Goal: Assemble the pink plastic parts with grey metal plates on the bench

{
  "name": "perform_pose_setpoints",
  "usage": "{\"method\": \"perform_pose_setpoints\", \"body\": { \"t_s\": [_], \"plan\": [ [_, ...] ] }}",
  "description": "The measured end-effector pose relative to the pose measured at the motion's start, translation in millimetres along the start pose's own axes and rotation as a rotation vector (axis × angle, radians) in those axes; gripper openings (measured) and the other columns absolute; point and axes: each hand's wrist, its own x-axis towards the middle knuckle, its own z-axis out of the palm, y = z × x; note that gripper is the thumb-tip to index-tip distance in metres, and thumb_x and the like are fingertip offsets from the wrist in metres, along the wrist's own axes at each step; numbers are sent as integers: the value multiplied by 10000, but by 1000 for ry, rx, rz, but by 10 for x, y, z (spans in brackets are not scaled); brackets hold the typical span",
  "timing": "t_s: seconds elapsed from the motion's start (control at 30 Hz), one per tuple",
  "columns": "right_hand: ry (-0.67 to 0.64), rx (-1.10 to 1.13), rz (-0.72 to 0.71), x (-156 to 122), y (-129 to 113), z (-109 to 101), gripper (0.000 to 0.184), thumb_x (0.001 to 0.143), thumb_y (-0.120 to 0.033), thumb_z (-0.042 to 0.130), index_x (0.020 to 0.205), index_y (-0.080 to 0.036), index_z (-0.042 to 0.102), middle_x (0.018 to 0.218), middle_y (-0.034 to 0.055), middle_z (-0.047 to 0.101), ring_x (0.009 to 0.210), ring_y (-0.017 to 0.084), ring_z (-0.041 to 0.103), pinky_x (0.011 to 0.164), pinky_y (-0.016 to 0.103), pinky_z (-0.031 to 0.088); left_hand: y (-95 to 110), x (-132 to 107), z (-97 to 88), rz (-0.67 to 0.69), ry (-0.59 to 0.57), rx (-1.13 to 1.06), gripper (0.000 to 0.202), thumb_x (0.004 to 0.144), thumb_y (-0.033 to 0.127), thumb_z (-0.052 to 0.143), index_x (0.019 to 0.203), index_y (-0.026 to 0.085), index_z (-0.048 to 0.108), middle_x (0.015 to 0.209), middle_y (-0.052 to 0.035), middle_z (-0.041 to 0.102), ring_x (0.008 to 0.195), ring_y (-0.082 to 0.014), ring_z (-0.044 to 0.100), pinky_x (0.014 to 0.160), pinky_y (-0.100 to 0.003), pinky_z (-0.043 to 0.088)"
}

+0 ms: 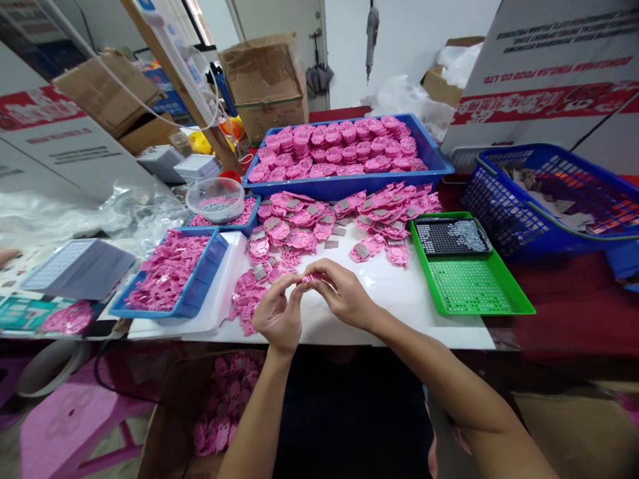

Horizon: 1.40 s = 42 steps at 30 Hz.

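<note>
My left hand (278, 313) and my right hand (340, 293) meet above the white work board (399, 293), fingers pinched together on a small pink plastic part (308, 277) held between them. Just beyond the hands lies a loose heap of pink plastic shells (329, 219), some showing grey inserts. More small pink pieces (244, 299) lie left of my left hand.
A blue tray of stacked pink parts (349, 150) stands at the back. A blue tray of small pink pieces (170, 269) sits left, a clear bowl (215, 198) behind it. A green tray (466, 273) and a blue basket (549, 199) are right. A cardboard box (219, 406) with pink parts sits below the table edge.
</note>
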Motion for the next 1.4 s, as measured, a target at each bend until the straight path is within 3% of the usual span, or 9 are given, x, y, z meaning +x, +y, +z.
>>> {"method": "perform_pose_setpoints", "body": {
  "t_s": [0.13,0.27,0.4,0.6,0.77,0.87,1.03,1.13,1.4],
  "plan": [
    [-20,4,-34,15,-12,-9,259,1036,-346,555,1227,-181,608,1172,115,698,1064,203,670,933,354,553,32,14,-48,-106,90,-11,309,844,261,800,1128,184,705,921,-30,758,833,-175,760,813,-377,661],
    [-26,0,-88,16,-22,-26,232,1044,-337,539,1192,-184,633,1082,93,714,1001,190,683,904,345,557,108,20,-55,-127,58,-30,332,892,290,754,1203,196,681,966,-47,744,900,-181,755,835,-358,648],
    [-31,-30,-159,15,-30,-53,187,1035,-290,554,1174,-198,640,1054,82,709,923,169,662,802,300,554,144,67,-100,-71,-78,20,238,936,237,686,1168,195,717,1025,-74,729,988,-186,731,857,-327,629],
    [-62,-81,-197,21,-67,-87,200,1035,-297,542,1190,-204,628,1046,96,704,955,198,662,873,358,562,162,285,-329,42,-402,141,266,932,199,669,1190,212,732,1062,-86,727,994,-193,711,835,-323,624],
    [-123,-154,-226,27,-46,-88,195,1031,-275,541,1200,-207,613,1035,100,704,974,216,669,909,398,562,176,423,-437,4,-569,185,234,905,222,717,1135,230,756,1044,-79,731,954,-189,712,822,-310,619],
    [-133,-206,-239,40,-5,-84,189,1024,-277,558,1196,-214,606,1041,99,704,982,225,668,902,400,564,136,405,-410,-74,-568,167,191,921,234,699,1104,223,753,1053,-77,732,976,-186,713,820,-292,620],
    [-85,-325,-226,63,57,-108,196,1011,-274,580,1194,-207,600,1068,110,702,989,242,660,887,413,559,5,218,-304,-195,-385,86,150,924,241,696,1061,191,731,1043,-79,731,1022,-195,706,942,-340,594],
    [-148,-347,-240,74,73,-142,144,1016,-247,551,1140,-205,611,1013,99,711,942,238,655,858,413,553,-21,130,-275,-264,-394,45,167,929,256,692,1076,184,729,1059,-87,735,1031,-203,712,964,-357,588],
    [-253,-320,-271,102,83,-197,136,1029,-287,534,1106,-216,620,978,90,698,896,217,642,810,370,530,116,199,-351,-130,-481,182,160,941,230,674,1072,209,762,1047,-72,769,984,-179,729,870,-288,603]
  ]
}}
